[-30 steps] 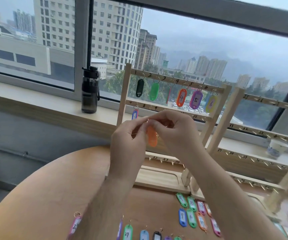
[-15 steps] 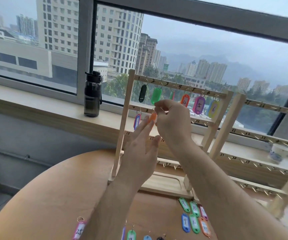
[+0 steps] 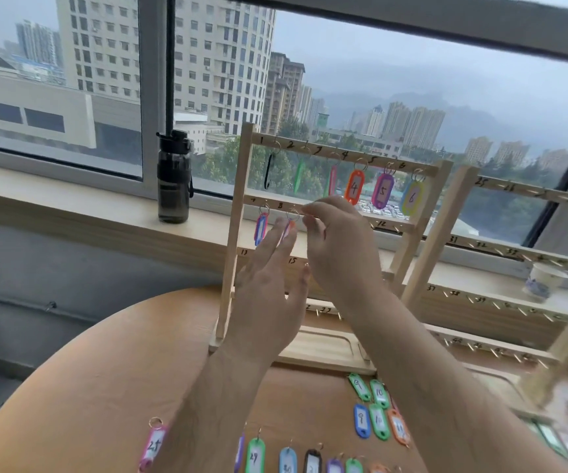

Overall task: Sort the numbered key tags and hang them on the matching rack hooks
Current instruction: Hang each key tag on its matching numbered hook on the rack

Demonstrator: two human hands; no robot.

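Right fingertips [image 3: 308,211]: thumb and forefinger pinch the metal ring [image 3: 293,215] of the orange tag [image 3: 290,227], at the hook marked 8 on the second rail of the rack [image 3: 234,230]. I cannot tell whether the ring is seated on the hook. The other fingers of the right hand [image 3: 340,247] curl below the pinch.

Left fingertips [image 3: 284,233]: straight, close together, pointing up, and lying against the front of the orange tag, so most of its body is hidden. The left hand [image 3: 269,302] rises in front of the rack's lower rails and grips nothing.

On the same rail, just left of the orange tag, a blue tag [image 3: 261,228] hangs at hook 7.

Top rail of the rack, left to right:
- black tag [image 3: 268,172], hook 1
- green tag [image 3: 299,175], hook 2
- pink tag [image 3: 332,180], hook 3
- orange tag 4 [image 3: 354,187]
- purple tag 5 [image 3: 382,191]
- yellow tag 6 [image 3: 412,198]

In front of the rack's base, loose tags [image 3: 380,421] lie in a cluster on the table [image 3: 105,387]. More lie in a row [image 3: 254,455] at the near edge of my view.

Right of the rack stands a second rack [image 3: 438,233]. Left of the rack, a dark bottle [image 3: 173,179] stands on the sill.
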